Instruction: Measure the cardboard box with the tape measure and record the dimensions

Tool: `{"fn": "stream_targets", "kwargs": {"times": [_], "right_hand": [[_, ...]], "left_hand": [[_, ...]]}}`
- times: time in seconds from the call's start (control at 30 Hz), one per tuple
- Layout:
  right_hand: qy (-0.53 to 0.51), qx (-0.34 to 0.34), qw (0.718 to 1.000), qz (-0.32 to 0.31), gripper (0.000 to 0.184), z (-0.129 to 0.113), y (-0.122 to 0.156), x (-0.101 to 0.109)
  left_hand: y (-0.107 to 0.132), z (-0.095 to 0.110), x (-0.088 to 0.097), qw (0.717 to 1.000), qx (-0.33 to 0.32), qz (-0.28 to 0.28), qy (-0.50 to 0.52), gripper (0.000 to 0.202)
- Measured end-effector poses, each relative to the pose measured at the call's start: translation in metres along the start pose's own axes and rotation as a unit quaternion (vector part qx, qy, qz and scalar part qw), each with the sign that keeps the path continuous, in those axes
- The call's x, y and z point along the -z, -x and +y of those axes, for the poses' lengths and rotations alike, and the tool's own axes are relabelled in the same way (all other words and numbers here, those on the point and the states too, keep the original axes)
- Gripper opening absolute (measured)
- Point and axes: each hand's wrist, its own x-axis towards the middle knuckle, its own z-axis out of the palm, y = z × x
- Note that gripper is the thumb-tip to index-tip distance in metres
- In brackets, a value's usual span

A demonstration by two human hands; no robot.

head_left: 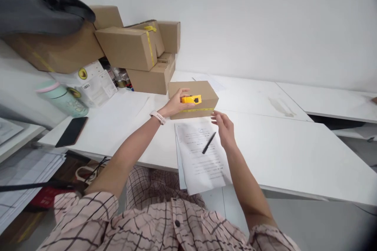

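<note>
My left hand [176, 104] is closed round a small yellow tape measure [193, 99] with a black part on its face, held over a closed brown cardboard box [194, 89]. A yellow strip with dark marks [197, 110] runs along the box's front side. My right hand [225, 127], its fingers bent and apart, is at the front right corner of the box, with nothing visible in it. Whether its fingertips touch the box I cannot tell. Just in front of the box lie printed sheets [194, 164] with a black pen [209, 143] on them.
Stacked cardboard boxes [126, 49] stand at the back left, beside a dark grey item [38, 11] on a large box. A mint-green bottle [63, 100] and a black phone [71, 132] are on the left of the white table [273, 145]. A wall rises behind.
</note>
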Motion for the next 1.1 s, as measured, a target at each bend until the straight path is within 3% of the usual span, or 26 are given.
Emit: {"fn": "stream_targets", "kwargs": {"times": [0.07,0.13,0.23,0.33,0.43,0.63,0.77,0.93,1.1], "right_hand": [[-0.115,-0.071,0.987,-0.087,0.050,-0.020,-0.022,-0.011],[-0.160,-0.121,0.968,-0.154,0.058,-0.033,-0.038,-0.019],[-0.165,-0.164,0.956,-0.180,0.060,-0.041,-0.046,-0.025],[-0.151,-0.169,0.959,-0.169,0.050,-0.041,-0.050,-0.025],[-0.135,-0.145,0.972,-0.128,0.046,-0.035,-0.076,-0.018],[-0.088,-0.155,0.983,0.036,0.037,-0.008,-0.174,0.011],[0.001,-0.175,0.980,0.095,0.033,0.020,-0.210,0.012],[0.097,-0.183,0.975,0.085,0.031,0.038,-0.223,-0.010],[0.110,-0.211,0.971,0.032,0.029,0.042,-0.221,-0.028]], "left_hand": [[0.009,0.008,-0.004,0.998,0.015,-0.037,0.043,0.084],[0.015,0.015,-0.005,0.997,0.025,-0.054,0.043,0.080],[0.024,0.022,0.001,0.996,0.029,-0.067,0.042,0.079],[0.031,0.028,0.008,0.995,0.044,-0.075,0.047,0.081],[0.031,0.027,0.019,0.997,0.059,-0.039,0.032,0.077],[0.008,-0.008,0.073,0.976,0.120,0.176,0.044,0.054],[0.003,-0.032,0.114,0.950,0.174,0.255,0.046,0.036],[0.010,-0.046,0.137,0.935,0.222,0.277,0.025,0.033],[0.002,-0.052,0.129,0.937,0.234,0.259,0.012,0.039]]}}
